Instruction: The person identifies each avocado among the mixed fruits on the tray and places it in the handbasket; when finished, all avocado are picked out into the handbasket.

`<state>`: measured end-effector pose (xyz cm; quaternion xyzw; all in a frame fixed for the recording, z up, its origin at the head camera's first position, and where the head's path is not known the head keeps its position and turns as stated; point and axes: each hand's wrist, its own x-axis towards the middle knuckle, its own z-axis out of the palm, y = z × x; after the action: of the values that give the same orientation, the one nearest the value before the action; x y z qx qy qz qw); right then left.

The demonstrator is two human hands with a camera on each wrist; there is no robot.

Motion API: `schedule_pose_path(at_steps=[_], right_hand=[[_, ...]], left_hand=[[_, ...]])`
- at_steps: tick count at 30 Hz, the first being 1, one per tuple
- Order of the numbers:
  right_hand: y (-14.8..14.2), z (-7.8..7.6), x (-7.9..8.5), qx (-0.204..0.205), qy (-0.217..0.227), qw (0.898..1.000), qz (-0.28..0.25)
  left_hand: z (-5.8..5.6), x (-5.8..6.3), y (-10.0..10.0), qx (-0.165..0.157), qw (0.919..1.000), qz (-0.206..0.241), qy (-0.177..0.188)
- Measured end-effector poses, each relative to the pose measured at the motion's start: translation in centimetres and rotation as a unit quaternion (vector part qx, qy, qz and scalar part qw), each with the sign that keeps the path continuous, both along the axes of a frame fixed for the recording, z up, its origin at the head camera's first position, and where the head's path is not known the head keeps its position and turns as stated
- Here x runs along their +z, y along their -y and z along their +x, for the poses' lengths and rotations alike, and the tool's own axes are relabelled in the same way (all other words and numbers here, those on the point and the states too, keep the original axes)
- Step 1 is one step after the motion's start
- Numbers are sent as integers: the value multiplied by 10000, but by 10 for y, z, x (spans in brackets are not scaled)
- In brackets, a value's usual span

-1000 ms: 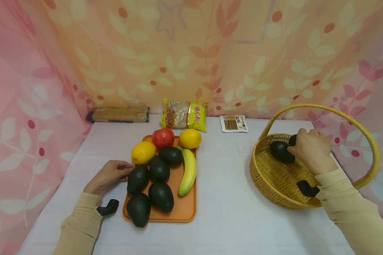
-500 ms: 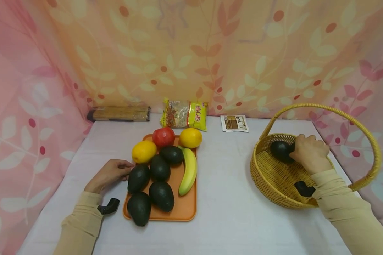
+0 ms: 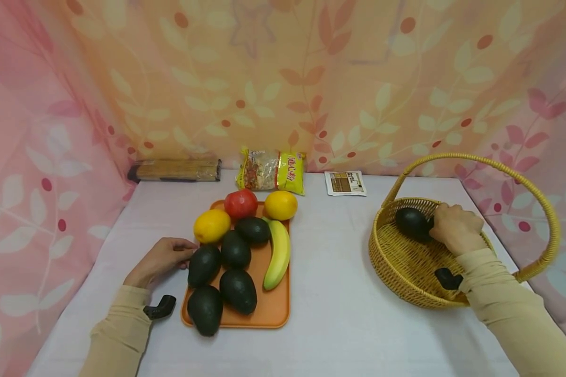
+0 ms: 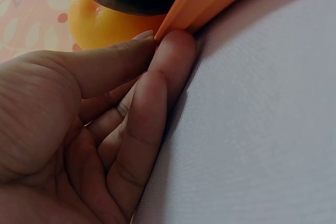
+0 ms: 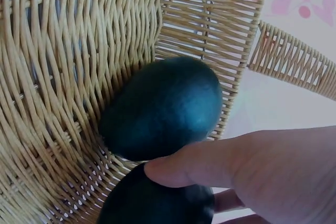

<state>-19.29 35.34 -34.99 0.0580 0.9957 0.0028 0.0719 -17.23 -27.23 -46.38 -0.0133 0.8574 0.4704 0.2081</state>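
Note:
On the left, an orange tray (image 3: pixel 275 314) holds several dark avocados (image 3: pixel 238 290), a banana (image 3: pixel 278 256), two yellow lemon-like fruits (image 3: pixel 212 226) and a red round fruit (image 3: pixel 241 203). My left hand (image 3: pixel 162 256) pinches the tray's left rim between thumb and fingertips, as the left wrist view shows. Inside the wicker basket (image 3: pixel 391 272) on the right, my right hand (image 3: pixel 457 228) grips an avocado (image 5: pixel 152 203), thumb across its top. The hand covers most of it in the head view. Against it lies another avocado (image 3: pixel 411 224), by the basket's far wall.
The basket's tall handle (image 3: pixel 471 157) arches over my right hand. Along the back lie a rolled bamboo mat (image 3: pixel 176 170), a yellow food packet (image 3: pixel 271 171) and a small white-and-brown sachet (image 3: pixel 345 183). Patterned curtains enclose the back and sides of the white table.
My right hand has lowered further into the basket with its avocado, coming nearer to me. The avocado beside it has shifted slightly. My left hand stays at the tray rim.

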Motion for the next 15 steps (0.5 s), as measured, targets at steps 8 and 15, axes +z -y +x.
schedule_pose_path(at_steps=[8, 15], right_hand=[[2, -6, -5, 17, 364, 9993, 27], [4, -13, -8, 209, 554, 9981, 168]], left_hand=[[0, -2, 0, -37, 9999, 128, -59], [1, 1, 0, -27, 10000, 61, 7]])
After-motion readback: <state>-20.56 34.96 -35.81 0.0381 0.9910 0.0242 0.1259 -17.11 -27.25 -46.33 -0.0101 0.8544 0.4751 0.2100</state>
